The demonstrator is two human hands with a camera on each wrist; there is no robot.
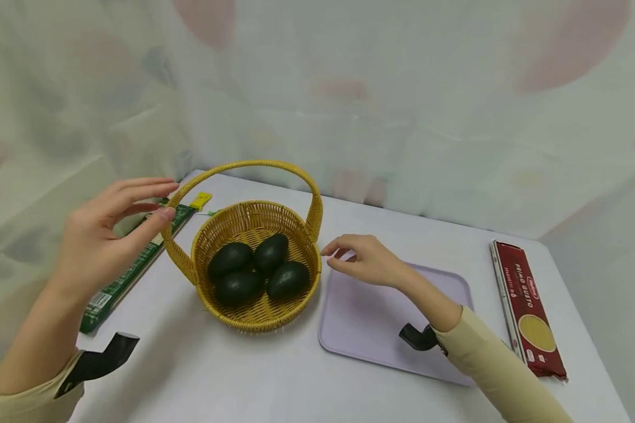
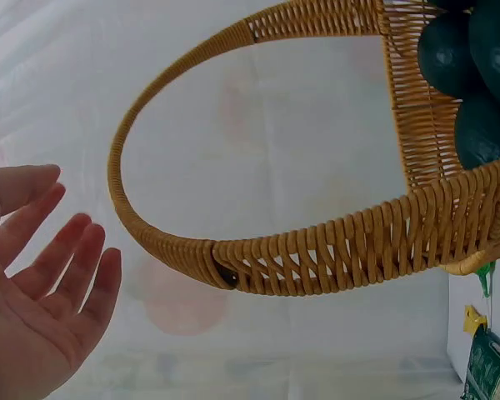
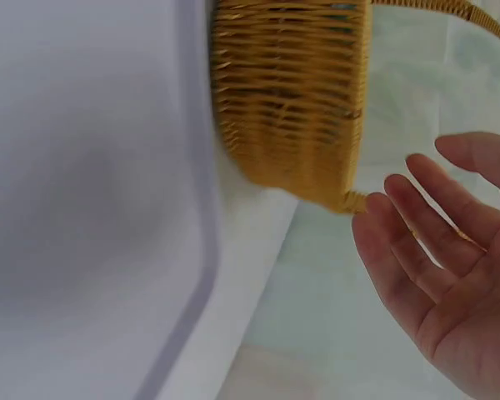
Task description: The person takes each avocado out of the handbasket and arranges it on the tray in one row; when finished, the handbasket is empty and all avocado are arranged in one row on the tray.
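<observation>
A yellow wicker basket (image 1: 259, 322) with a tall arched handle (image 1: 261, 163) stands on the white table, holding several dark green avocados (image 1: 240, 288). Beside the handle's left side is my left hand (image 1: 108, 229), fingers loosely extended; the left wrist view shows a gap between the fingertips (image 2: 110, 262) and the handle. My right hand (image 1: 362, 258) hovers over the lilac tray (image 1: 391, 346), its fingertips close to the basket's right rim. In the right wrist view the fingers (image 3: 400, 275) are spread and relaxed, nothing between them, near the basket wall (image 3: 287, 100).
A green pack (image 1: 122, 276) lies left of the basket, partly behind my left hand, with a small yellow piece (image 1: 201, 200) near its far end. A red spaghetti pack (image 1: 526, 305) lies right of the tray. A pale patterned curtain (image 1: 376, 106) hangs behind the table.
</observation>
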